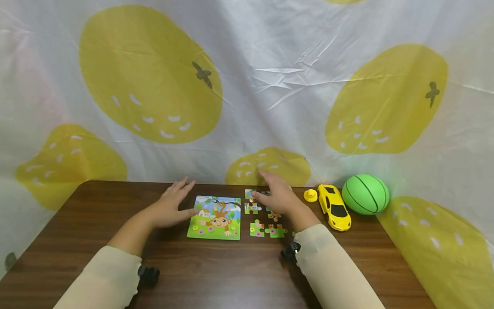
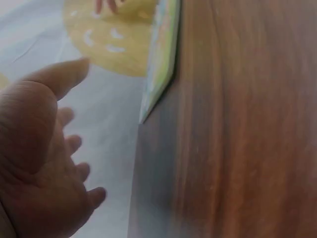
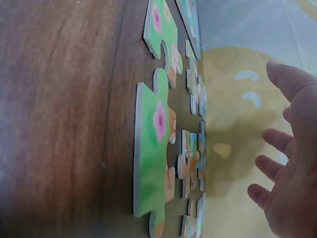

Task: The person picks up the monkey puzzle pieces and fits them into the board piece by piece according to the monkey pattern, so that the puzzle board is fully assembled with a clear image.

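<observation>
My left hand (image 1: 172, 207) hovers at the left side of a square monkey picture board (image 1: 214, 229), its thumb overlapping the board's left edge in the head view. In the left wrist view the fingers are spread and hold nothing, and the board (image 2: 166, 54) shows edge-on. Over the loose jigsaw pieces (image 1: 276, 231) right of the board is my right hand (image 1: 278, 195), fingers extended and nothing gripped. The right wrist view shows green pieces with pink flowers (image 3: 151, 153) lying apart on the table, the hand (image 3: 292, 144) raised beside them. Some pieces are hidden under the right hand.
Right of the pieces stand a small yellow duck (image 1: 310, 195), a yellow toy car (image 1: 334, 207) and a green ball (image 1: 365, 194). A white curtain with yellow fruit prints (image 1: 270, 107) hangs behind the brown wooden table (image 1: 216, 274).
</observation>
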Motion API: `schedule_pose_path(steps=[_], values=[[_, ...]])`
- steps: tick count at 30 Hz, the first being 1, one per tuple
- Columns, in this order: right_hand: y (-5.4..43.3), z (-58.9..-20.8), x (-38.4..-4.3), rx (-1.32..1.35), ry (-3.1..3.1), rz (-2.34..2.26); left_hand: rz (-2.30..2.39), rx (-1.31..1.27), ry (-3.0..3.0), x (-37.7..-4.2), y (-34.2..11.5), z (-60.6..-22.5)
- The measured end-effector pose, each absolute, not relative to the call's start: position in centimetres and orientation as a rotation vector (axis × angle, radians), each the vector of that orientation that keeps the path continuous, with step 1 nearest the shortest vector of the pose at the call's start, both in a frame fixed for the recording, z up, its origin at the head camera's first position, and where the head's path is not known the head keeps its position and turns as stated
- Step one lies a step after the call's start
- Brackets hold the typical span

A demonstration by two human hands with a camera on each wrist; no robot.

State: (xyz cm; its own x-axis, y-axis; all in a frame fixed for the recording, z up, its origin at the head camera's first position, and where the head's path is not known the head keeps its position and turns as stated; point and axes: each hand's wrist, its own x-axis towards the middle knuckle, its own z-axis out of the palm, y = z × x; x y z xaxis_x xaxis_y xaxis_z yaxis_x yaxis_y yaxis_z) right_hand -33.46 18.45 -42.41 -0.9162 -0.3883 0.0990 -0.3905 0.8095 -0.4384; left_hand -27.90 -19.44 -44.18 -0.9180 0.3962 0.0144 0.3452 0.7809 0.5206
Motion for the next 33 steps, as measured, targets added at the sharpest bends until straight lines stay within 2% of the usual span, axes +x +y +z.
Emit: schedule_pose_path(steps=[16, 33], values=[[18.0, -42.8, -35.6, 0.724, -3.134, 0.862, 0.808, 0.673, 2.659, -25.6, -19.9, -45.0], [18.4, -43.4, -36.7, 0.588, -3.243, 0.888, 0.629, 0.637, 2.691, -25.2, -18.9, -45.1]])
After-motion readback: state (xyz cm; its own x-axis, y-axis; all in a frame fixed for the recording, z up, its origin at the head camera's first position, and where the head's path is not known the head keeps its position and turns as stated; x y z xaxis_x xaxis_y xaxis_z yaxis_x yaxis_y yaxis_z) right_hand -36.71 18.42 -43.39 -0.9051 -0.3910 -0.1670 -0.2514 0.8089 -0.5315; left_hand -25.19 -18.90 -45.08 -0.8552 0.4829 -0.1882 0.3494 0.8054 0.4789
